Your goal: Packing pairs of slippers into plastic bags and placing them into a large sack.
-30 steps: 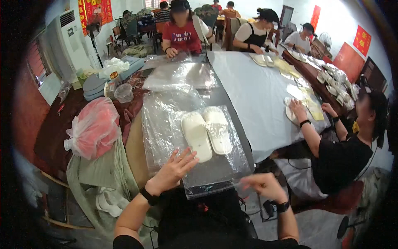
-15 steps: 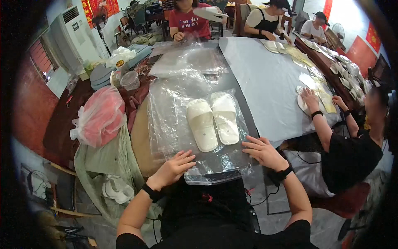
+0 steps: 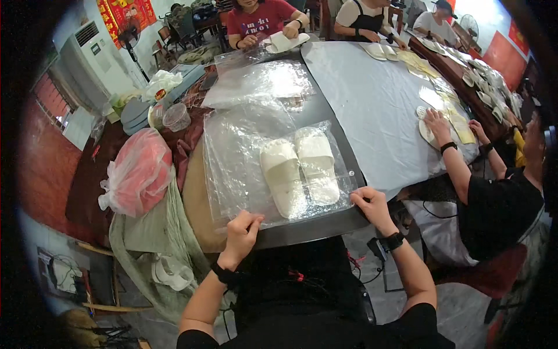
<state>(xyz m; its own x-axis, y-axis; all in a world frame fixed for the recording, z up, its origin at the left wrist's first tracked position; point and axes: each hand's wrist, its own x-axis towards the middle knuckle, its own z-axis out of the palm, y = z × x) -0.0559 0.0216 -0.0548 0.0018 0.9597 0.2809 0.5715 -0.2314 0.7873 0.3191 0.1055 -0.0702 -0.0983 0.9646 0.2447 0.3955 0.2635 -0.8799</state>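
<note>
Fingers of our left hand [image 3: 243, 228] and right hand [image 3: 369, 202] pinch the clear plastic bag [image 3: 232, 157].
Two white foam slippers [image 3: 299, 168] lie inside it, at 12 o'clock from our hands.

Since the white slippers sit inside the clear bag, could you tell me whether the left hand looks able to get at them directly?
Probably not directly: the left hand pinches the clear bag's near edge, and plastic covers the white slippers.
</note>
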